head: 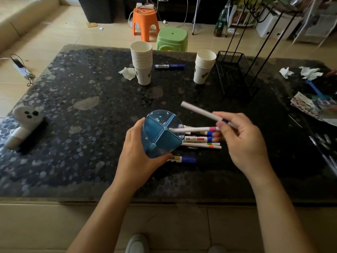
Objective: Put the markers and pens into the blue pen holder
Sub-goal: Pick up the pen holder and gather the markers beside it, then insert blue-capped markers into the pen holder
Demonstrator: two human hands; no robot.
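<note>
My left hand (138, 154) grips the blue pen holder (162, 133) from its left side and tilts its divided mouth toward me and to the right. My right hand (242, 141) holds two thin white pens: one with a purple band (198, 110) points up and to the left, and one with a pink band (195, 129) has its tip inside the holder's right compartment. Beneath them, several markers and pens (200, 141) lie in a heap on the table. A blue marker (184, 159) rests by my left fingers. Another blue marker (169, 66) lies far back between the cup stacks.
Two stacks of paper cups (142, 61) (204, 66) stand at the back of the dark table (82, 143), with a black wire basket (237, 75) to their right. Crumpled tissues (127, 72), a white device (23, 125) at the left, papers and pens (321, 143) at the right edge.
</note>
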